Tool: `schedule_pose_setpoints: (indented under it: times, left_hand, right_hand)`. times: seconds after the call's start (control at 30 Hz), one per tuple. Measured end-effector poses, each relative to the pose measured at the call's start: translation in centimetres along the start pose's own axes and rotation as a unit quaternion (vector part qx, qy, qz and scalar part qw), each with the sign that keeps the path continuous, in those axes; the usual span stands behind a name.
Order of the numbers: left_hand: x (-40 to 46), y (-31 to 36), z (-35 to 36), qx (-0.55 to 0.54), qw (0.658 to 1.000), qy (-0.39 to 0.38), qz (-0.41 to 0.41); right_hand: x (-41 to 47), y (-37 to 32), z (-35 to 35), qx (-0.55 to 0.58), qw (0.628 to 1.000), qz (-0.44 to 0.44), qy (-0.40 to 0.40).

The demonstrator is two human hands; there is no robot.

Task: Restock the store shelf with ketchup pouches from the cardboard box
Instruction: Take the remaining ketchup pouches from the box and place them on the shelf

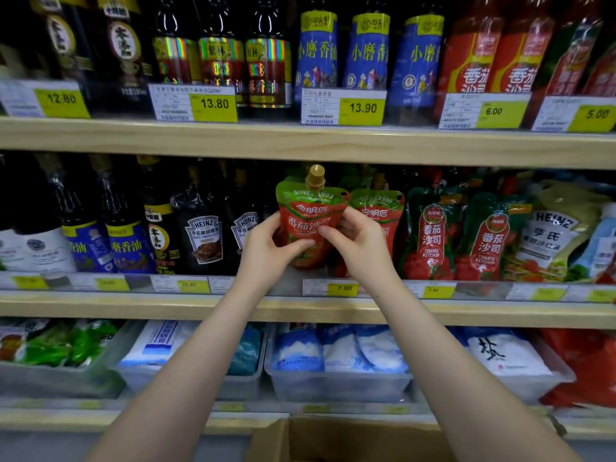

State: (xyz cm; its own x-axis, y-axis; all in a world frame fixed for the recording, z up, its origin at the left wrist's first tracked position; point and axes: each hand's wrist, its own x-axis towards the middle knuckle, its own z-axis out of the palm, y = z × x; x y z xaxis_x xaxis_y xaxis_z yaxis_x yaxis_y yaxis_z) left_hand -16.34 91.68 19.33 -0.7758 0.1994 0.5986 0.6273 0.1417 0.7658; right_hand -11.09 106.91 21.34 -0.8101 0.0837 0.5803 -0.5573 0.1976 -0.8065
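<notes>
Both the left hand [266, 250] and right hand [358, 246] grip one upright ketchup pouch [308, 216] at the middle shelf's [133, 306] front edge, just beside another pouch [380, 208], above the cardboard box [350, 440].

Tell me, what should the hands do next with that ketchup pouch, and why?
Probably set it down. Both the left hand and right hand hold the ketchup pouch upright at the middle shelf, left of a matching pouch standing there.
</notes>
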Motion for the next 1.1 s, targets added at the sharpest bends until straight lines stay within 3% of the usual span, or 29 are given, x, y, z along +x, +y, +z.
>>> schedule_pose_setpoints:
  times: [0.17,0.33,0.63,0.77,0.87,0.97,1.1]
  left_hand:
    - [-0.7,-2.9,0.4,0.040,0.997,-0.024,-0.054]
    - [-0.5,-3.8,0.4,0.096,0.991,-0.046,-0.083]
    - [-1.3,-2.9,0.7,0.135,0.987,-0.032,-0.080]
    - [-4.1,-1.8,0.9,0.127,0.989,0.050,-0.063]
    - [-6.5,-0.3,2.1,0.206,0.969,0.128,0.053]
    - [-6.0,2.3,5.1,0.151,0.981,0.049,0.112]
    - [-3.6,5.0,11.1,0.068,0.990,-0.104,0.062]
  right_hand:
    - [0.5,1.8,1.1,-0.121,0.989,0.082,-0.017]
    - [2.0,2.7,2.2,-0.208,0.968,0.139,0.018]
    - [1.0,1.4,2.2,-0.182,0.967,0.175,0.013]
    - [-1.3,-0.4,-0.5,-0.212,0.967,0.142,-0.007]
    - [-3.2,-2.0,-5.5,-0.218,0.968,0.126,0.011]
    - [-3.2,-3.1,-10.8,-0.237,0.960,0.139,0.054]
    - [-0.9,-3.4,-15.2,-0.309,0.940,0.119,0.079]
